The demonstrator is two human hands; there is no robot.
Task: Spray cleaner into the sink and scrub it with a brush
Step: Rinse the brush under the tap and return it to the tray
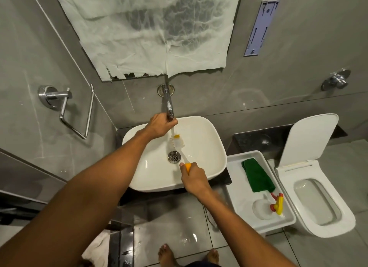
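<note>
Right hand clenched around brush handle over sink; left hand seemingly wrapped around tap end.

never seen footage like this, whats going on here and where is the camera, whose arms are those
There is one picture, from a wide-angle camera worn on a person's head, looking down, so the arms are the wearer's own. No robot is involved. The left hand grips the end of the wall tap. The right hand holds the orange handle of a brush, whose white bristles lie in the white sink above the drain. Right of the sink, a white tray holds a green cloth and a spray bottle, beside a toilet.
</note>
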